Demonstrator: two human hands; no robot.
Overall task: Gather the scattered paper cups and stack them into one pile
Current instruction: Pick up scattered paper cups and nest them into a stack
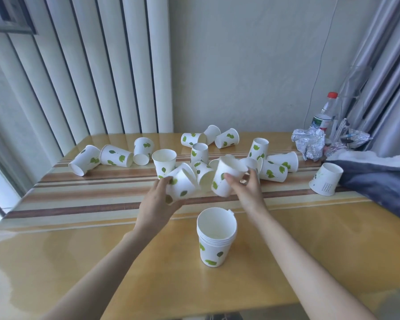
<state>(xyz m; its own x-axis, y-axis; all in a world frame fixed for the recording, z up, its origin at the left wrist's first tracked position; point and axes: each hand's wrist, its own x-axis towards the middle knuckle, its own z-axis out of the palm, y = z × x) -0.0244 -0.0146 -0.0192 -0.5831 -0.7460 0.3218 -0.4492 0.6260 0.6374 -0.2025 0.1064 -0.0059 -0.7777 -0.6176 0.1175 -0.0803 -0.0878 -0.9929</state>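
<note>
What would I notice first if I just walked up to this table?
Probably the two hands in the middle, each gripping a leaf-printed paper cup: the left hand holds one cup and the right hand holds another cup, both tilted above the striped table. Right in front of them stands an upright stack of cups, and many loose cups lie scattered behind.

Home room: striped table (pixel 83 204), curtains (pixel 383 72), radiator (pixel 97 65), water bottle (pixel 324 114), blanket (pixel 379 179).
</note>
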